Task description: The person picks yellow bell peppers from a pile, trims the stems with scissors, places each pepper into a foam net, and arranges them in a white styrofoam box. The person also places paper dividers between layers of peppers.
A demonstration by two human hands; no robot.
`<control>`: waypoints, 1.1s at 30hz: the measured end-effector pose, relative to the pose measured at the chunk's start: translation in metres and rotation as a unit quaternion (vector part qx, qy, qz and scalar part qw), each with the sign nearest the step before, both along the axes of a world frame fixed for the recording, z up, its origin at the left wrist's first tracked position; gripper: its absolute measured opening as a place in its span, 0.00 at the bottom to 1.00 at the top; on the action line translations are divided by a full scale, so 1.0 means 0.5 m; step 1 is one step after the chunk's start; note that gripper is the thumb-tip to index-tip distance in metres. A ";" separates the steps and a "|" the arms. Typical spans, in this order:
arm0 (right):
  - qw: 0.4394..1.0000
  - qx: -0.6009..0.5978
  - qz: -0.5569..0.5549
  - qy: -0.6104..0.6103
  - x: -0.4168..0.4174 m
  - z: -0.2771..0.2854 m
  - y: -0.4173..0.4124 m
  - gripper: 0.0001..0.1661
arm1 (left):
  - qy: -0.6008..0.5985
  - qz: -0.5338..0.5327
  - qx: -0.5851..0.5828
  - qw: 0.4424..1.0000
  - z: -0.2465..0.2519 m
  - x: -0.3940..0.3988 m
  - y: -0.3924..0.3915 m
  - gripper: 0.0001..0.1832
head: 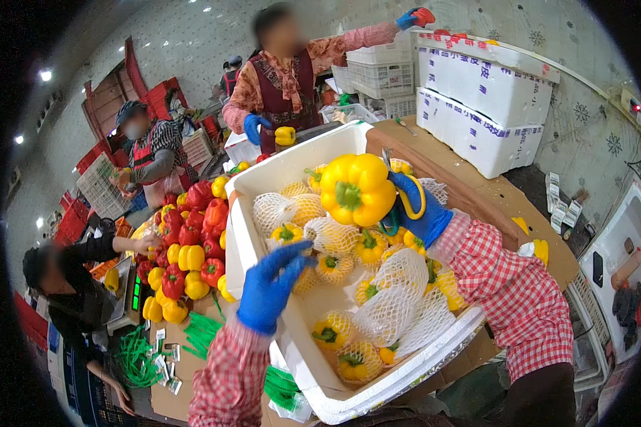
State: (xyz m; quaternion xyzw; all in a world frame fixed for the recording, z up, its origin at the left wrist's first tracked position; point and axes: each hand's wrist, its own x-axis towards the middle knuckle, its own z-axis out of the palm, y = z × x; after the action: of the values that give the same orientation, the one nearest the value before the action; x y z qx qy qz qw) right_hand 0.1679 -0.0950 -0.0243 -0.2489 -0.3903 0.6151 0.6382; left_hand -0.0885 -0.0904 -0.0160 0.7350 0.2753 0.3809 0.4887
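In a blue glove, my right hand (419, 205) holds up a large yellow bell pepper (359, 189), its green stem facing me. Scissors (415, 202) with yellow and teal handle loops are in that same hand. My left hand (271, 285), also gloved in blue, is over the near left wall of a white foam box (320, 376), fingers apart and holding nothing. Inside the box lie several yellow peppers, many sleeved in white foam nets; one netted pepper (335, 331) is in the near corner. Empty-looking foam nets (398, 299) lie among them.
Red and yellow peppers (192, 256) are heaped left of the box. Green net sleeves (203, 333) lie nearby, beside a scale (128, 293). Stacked foam boxes (475, 107) stand back right. Across the table, a person (288, 80) reaches toward them with a red pepper; other people work leftward.
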 end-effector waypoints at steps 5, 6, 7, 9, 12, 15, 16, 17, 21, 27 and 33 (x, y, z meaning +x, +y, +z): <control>0.946 0.079 -0.238 -0.207 0.004 0.033 0.002 0.20 | 0.177 -0.107 0.248 0.946 0.000 -0.045 -0.091 0.14; 0.904 0.139 -0.299 -0.271 -0.002 0.035 0.006 0.19 | 0.230 -0.104 0.333 0.909 -0.013 -0.045 -0.093 0.22; 0.851 0.198 -0.357 -0.330 -0.009 0.036 0.008 0.18 | 0.163 -0.082 0.247 0.952 -0.017 -0.040 -0.094 0.24; 0.783 0.229 -0.413 -0.404 -0.010 0.045 -0.012 0.19 | 0.004 -0.052 0.068 0.996 -0.023 -0.006 -0.071 0.29; 0.772 0.214 -0.398 -0.447 -0.043 0.061 -0.054 0.20 | -0.136 -0.057 -0.178 0.973 0.008 0.045 -0.011 0.39; 0.782 0.262 -0.314 -0.471 -0.089 0.051 -0.058 0.26 | -0.191 -0.110 -0.195 0.956 0.004 0.064 0.026 0.41; 0.754 0.294 -0.302 -0.503 -0.092 0.049 -0.054 0.28 | -0.214 -0.113 -0.193 0.951 -0.020 0.067 0.050 0.41; 0.787 0.301 -0.270 -0.466 -0.098 0.046 -0.047 0.28 | -0.236 -0.114 -0.189 0.946 -0.035 0.062 0.063 0.42; 0.843 0.287 -0.203 -0.408 -0.068 0.037 -0.037 0.29 | -0.261 -0.128 -0.253 0.923 -0.031 0.069 0.057 0.41; 0.802 0.253 -0.228 -0.491 -0.082 0.043 -0.051 0.29 | -0.224 -0.077 -0.219 0.947 -0.030 0.062 0.044 0.41; 0.923 0.189 -0.218 -0.255 -0.035 0.020 0.005 0.24 | -0.135 -0.079 -0.190 0.969 -0.032 0.048 0.050 0.32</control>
State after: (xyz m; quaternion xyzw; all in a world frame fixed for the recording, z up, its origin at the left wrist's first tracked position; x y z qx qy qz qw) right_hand 0.1503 -0.0924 -0.0143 -0.3511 -0.5851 0.2913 0.6704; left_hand -0.0646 -0.0654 -0.0320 0.5900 0.2153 0.3780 0.6802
